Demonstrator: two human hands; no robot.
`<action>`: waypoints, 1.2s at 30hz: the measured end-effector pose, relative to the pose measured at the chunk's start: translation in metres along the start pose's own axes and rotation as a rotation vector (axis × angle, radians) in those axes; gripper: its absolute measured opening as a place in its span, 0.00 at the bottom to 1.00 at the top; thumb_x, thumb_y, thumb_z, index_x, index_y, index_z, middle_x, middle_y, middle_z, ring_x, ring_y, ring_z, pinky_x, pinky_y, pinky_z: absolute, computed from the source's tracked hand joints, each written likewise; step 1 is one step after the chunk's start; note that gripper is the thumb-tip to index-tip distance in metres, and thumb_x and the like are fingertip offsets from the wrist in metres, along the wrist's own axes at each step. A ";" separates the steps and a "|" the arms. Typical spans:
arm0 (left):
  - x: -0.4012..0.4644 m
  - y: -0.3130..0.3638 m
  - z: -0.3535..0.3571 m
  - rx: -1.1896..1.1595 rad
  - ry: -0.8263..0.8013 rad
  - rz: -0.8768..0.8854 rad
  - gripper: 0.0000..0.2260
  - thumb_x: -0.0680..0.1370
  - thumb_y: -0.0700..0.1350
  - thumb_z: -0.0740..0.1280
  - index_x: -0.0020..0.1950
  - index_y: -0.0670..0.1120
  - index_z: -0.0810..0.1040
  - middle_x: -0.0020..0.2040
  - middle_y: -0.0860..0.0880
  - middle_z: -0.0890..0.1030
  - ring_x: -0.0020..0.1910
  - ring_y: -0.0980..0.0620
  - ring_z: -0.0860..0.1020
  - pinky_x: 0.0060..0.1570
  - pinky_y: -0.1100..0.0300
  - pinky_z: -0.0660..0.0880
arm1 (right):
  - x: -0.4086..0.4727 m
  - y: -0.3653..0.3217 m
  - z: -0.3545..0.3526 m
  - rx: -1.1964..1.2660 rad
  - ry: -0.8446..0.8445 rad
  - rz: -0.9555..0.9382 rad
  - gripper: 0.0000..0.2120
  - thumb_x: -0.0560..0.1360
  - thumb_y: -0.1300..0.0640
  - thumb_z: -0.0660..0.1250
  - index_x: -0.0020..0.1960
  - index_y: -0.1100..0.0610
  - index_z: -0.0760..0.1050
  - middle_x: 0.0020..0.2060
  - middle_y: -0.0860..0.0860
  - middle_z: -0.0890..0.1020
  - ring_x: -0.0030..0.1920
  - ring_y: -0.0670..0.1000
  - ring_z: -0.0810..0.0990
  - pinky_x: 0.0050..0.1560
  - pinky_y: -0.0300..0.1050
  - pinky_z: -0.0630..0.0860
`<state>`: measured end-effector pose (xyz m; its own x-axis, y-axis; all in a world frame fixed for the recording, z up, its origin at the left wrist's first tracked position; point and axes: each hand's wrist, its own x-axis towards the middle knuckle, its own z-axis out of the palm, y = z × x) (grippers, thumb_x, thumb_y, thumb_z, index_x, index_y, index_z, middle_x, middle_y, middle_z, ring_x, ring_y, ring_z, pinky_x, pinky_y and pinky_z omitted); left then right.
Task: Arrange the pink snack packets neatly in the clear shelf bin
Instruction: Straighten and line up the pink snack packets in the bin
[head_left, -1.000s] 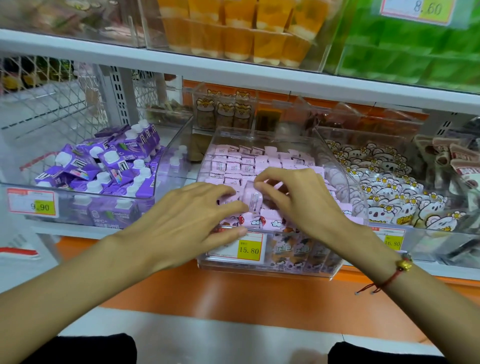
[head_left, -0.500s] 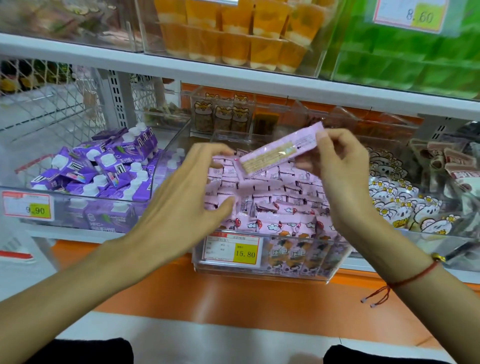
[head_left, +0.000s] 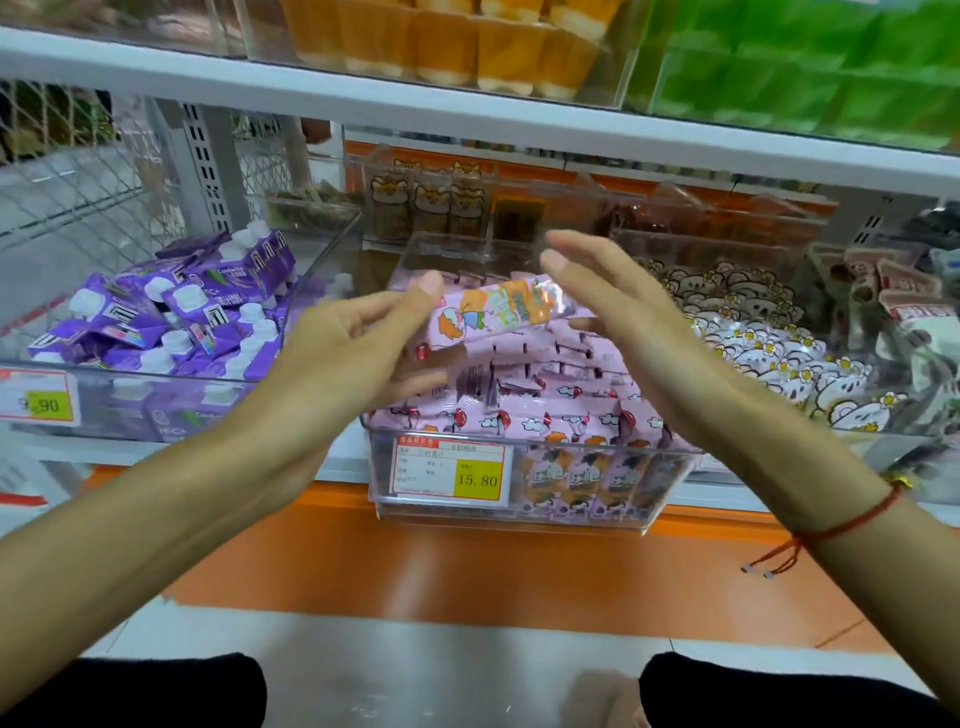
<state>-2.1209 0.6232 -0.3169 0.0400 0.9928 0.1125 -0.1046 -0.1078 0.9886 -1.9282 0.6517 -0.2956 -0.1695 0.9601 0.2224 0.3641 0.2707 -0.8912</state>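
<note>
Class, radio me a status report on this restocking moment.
Left hand pinches pink packet above clear bin. Right hand open beside it. Nothing in the way.

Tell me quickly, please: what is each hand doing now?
Left hand: pinches one pink snack packet by its end, above the clear bin.
Right hand: open, fingers straight, beside the packet's other end.
</note>
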 end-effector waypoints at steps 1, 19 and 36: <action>-0.001 0.000 0.001 -0.010 -0.001 -0.021 0.11 0.77 0.53 0.64 0.47 0.47 0.82 0.44 0.50 0.86 0.42 0.53 0.84 0.37 0.68 0.78 | -0.002 0.001 0.001 -0.085 -0.044 -0.069 0.20 0.75 0.41 0.63 0.66 0.42 0.69 0.63 0.39 0.72 0.63 0.40 0.70 0.60 0.39 0.68; 0.013 -0.002 -0.020 0.574 -0.131 0.426 0.14 0.74 0.50 0.66 0.59 0.54 0.74 0.52 0.61 0.81 0.54 0.64 0.78 0.57 0.63 0.74 | -0.008 0.026 -0.003 -0.519 -0.209 -0.070 0.08 0.71 0.48 0.71 0.47 0.51 0.79 0.44 0.48 0.79 0.40 0.46 0.77 0.39 0.37 0.71; 0.020 -0.005 -0.005 1.263 -0.274 0.623 0.19 0.78 0.50 0.64 0.69 0.54 0.71 0.59 0.55 0.72 0.57 0.57 0.70 0.52 0.61 0.67 | -0.011 0.033 -0.003 -0.573 -0.198 -0.165 0.07 0.72 0.45 0.69 0.44 0.47 0.79 0.41 0.45 0.77 0.42 0.45 0.76 0.43 0.42 0.73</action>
<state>-2.1244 0.6438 -0.3205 0.5185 0.7423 0.4245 0.7550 -0.6305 0.1801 -1.9118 0.6499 -0.3267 -0.4120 0.8860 0.2127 0.7423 0.4617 -0.4856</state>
